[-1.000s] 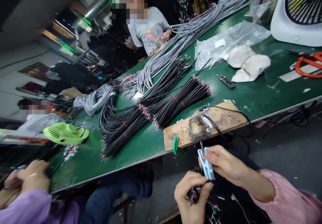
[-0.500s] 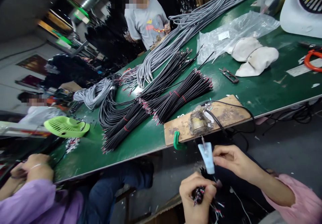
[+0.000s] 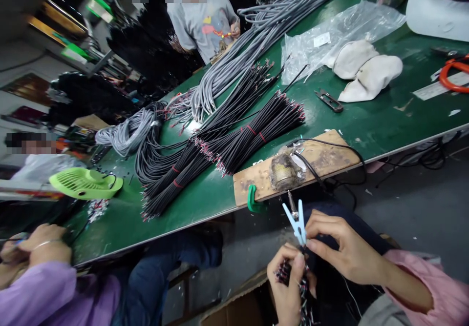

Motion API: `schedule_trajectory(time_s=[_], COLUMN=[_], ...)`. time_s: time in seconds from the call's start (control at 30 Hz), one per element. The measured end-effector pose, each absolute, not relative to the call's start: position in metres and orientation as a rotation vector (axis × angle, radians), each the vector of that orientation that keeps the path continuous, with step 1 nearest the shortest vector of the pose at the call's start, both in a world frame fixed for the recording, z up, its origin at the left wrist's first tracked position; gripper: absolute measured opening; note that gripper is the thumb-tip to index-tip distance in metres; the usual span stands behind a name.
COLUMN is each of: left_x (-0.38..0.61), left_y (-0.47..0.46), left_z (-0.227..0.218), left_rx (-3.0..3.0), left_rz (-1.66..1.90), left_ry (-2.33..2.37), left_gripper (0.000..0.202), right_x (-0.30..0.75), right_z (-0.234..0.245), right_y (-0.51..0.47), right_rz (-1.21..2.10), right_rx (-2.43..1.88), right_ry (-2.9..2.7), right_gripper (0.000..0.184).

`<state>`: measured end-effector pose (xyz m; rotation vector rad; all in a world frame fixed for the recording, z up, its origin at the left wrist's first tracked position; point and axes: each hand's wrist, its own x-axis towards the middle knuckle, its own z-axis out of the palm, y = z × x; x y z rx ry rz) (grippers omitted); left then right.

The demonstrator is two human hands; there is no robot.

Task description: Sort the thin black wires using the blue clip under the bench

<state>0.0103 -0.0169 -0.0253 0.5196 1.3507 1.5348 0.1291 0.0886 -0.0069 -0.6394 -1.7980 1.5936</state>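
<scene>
A light-blue clothespin (image 3: 298, 226) hangs on the thin shaft of a small motor (image 3: 285, 172), its two legs spread upward and its jaws downward. My right hand (image 3: 339, 243) has thumb and fingers closed at the right side of the clothespin's lower end. Just below it, my left hand (image 3: 287, 282) is wrapped round a bundle of thin black cables (image 3: 305, 296) with red and white wire ends. Cable passes up toward the jaws, but the fingers partly hide where it meets them.
The motor sits on a wooden board (image 3: 330, 155) held to the green table (image 3: 384, 131) by a green clamp (image 3: 252, 200). Black cable bundles (image 3: 262, 126), grey cables (image 3: 220, 72), snips (image 3: 329, 100) and a white cloth (image 3: 370, 72) lie beyond. A co-worker in a purple sleeve (image 3: 44, 287) sits left.
The clothespin has turned from its flat face to its side profile. My right hand has moved in to its lower end, and my left hand has come up closer beneath it.
</scene>
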Motion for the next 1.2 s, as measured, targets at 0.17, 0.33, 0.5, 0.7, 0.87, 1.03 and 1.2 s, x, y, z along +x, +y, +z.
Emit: schedule_trajectory(time_s=[0.17,0.33,0.5,0.7,0.87,1.03,1.2], left_x=[0.009,0.006,0.008,0.008,0.008,0.008,0.015], left_y=[-0.017,-0.016,-0.016,-0.015,-0.014,-0.015,-0.014], left_z=[-0.025,-0.022,-0.022,-0.022,-0.022,-0.023,-0.024], left_rx=[0.592,0.736,0.732,0.625,0.517,0.597,0.557], left_rz=[1.622,1.605,1.586,1.617,1.619,1.600,1.700], left_ry=[1.450,1.619,1.611,1.446,1.325,1.251,1.329], left_gripper=[0.026,0.026,0.025,0.022,0.019,0.022,0.027], right_x=[0.129,0.131,0.130,0.130,0.130,0.118,0.107], right_z=[-0.009,-0.009,-0.007,-0.010,-0.013,-0.019,-0.027], right_y=[0.084,0.082,0.080,0.081,0.083,0.072,0.056], right_rz=[1.612,1.554,1.477,1.633,1.709,1.840,1.588], right_rx=[-0.682,-0.653,-0.661,-0.723,-0.670,-0.757,-0.767], right_ry=[-1.763,-1.757,-1.766,-1.720,-1.616,-1.344,-1.303], right_gripper=[0.016,0.013,0.013,0.014,0.006,0.023,0.019])
